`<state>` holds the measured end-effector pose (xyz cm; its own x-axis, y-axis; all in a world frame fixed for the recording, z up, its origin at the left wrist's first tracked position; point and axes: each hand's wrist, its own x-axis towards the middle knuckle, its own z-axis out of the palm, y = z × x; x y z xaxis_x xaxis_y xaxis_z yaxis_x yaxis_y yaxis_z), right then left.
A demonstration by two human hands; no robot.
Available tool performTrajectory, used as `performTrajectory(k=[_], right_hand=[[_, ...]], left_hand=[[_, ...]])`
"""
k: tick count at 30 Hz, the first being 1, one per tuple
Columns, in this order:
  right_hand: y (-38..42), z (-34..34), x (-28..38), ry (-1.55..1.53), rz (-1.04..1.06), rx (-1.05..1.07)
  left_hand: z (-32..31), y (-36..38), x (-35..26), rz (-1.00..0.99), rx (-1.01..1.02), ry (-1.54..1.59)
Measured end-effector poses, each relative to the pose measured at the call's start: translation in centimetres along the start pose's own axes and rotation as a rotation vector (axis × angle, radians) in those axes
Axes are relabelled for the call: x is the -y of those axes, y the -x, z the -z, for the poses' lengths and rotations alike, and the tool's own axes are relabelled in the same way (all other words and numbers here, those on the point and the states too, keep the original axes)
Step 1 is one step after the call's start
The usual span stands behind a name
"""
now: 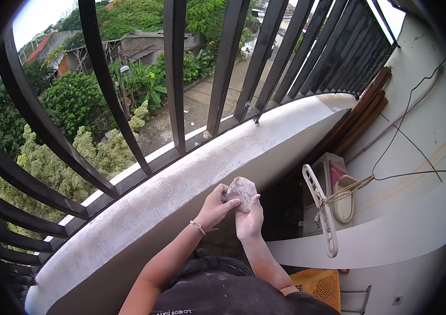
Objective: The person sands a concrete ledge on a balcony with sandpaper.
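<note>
In front of my chest I hold a dusty, whitish-grey flat piece (243,192) with uneven edges; whether it is sandpaper or cloth I cannot make out. My left hand (220,202) grips its left side, thumb across the lower front. On its lower right is my right hand (249,220), thumb pointing up along the edge and the other fingers mostly hidden behind it. Pale dust coats both hands, my right most heavily. Just beyond them runs the white balcony ledge (181,170), apart from the hands.
Black railing bars (173,79) rise from the ledge. To the right, a white plastic hanger-like strip (320,210) hangs on a cord beside a pale sandal-shaped thing (344,202). Brown wooden lengths (362,115) lean in the corner. A yellow basket (320,286) stands low at right.
</note>
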<state>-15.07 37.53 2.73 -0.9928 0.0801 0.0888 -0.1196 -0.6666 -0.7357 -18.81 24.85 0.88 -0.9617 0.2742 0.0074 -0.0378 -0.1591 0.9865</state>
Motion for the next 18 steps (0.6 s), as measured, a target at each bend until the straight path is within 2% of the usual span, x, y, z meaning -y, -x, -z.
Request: performTrajectory(k=[3, 6, 7, 9, 10, 12, 15, 18], right_hand=[[-2.4, 0.0, 0.7, 0.228, 0.171, -0.17], [-8.2, 3.6, 1.8, 1.223, 0.438, 0.054], [-10.2, 5.3, 2.1, 1.556, 0.517, 0.137], [-14.9, 8.7, 2.0, 1.739, 0.567, 0.202], [-16.1, 8.9, 2.3, 1.83, 0.594, 0.239], [-14.9, 7.7, 0.7, 1.763, 0.629, 0.377], [-10.1, 3.7, -2.6, 1.609, 0.66, 0.566], [-13.1, 5.7, 0.0, 1.579, 0.644, 0.629]], left_hand=[[0.0, 0.5, -1.6, 0.062, -0.14, -0.32], [1.3, 0.5, -2.6, -0.106, -0.283, -0.624], [2.2, 0.6, -3.1, -0.181, -0.259, -0.775], [4.7, 0.5, -4.0, -0.34, -0.208, -1.076], [6.2, 0.2, -4.1, -0.368, -0.245, -1.165], [8.3, 0.0, -4.1, -0.413, -0.319, -1.338], [7.9, -0.8, -4.1, -0.22, -0.331, -1.337], [8.5, -1.2, -2.9, -0.253, -0.343, -1.321]])
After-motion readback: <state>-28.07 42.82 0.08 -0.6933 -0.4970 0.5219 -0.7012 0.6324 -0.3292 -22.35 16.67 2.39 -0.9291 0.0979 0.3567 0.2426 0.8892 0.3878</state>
